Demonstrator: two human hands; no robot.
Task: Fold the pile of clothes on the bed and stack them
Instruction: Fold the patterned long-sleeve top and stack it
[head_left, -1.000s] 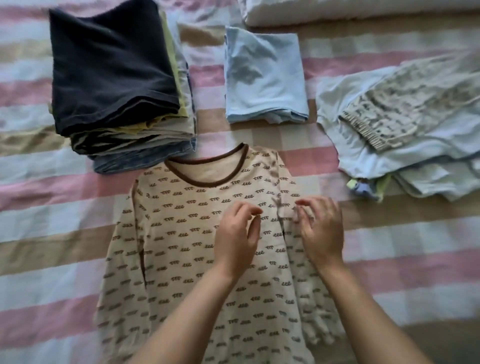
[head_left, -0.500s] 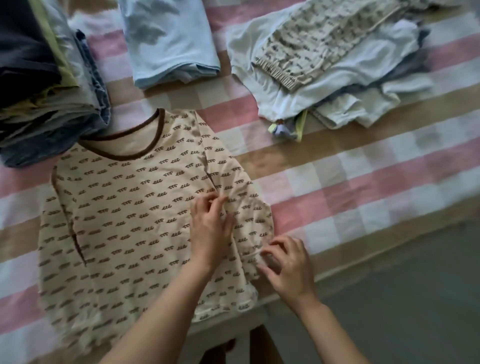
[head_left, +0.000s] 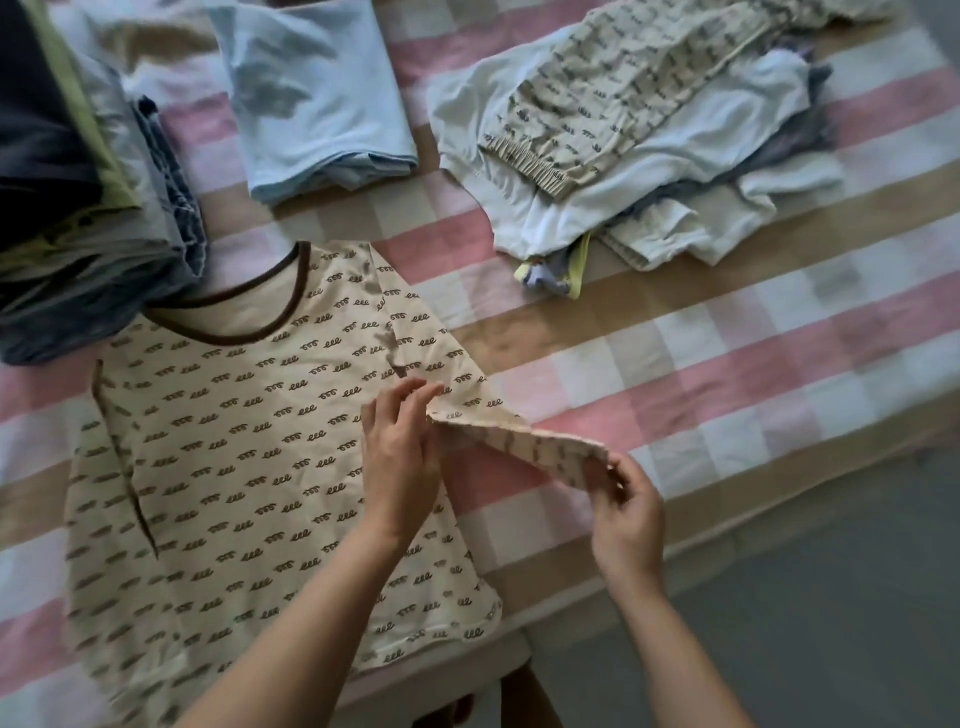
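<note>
Cream cotton top with brown squiggle print (head_left: 249, 441) lies flat on the checked bed (head_left: 727, 374) under your left grip (head_left: 397, 462), which pinches its sleeve (head_left: 519, 441); your right grip (head_left: 626, 514) pinches the sleeve's raised end.

Checked bed (head_left: 727, 364): patterned shirt (head_left: 249, 441) spread flat near edge, folded stack (head_left: 78, 208) far left, folded blue garment (head_left: 311, 98) beside it, loose pile (head_left: 649, 156) right.

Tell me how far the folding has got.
Done: a tall folded stack and one folded light-blue garment. In hand: the patterned top lies flat, left hand and right hand pinching its lifted sleeve. Left: finishing it, then the unfolded pile.
</note>
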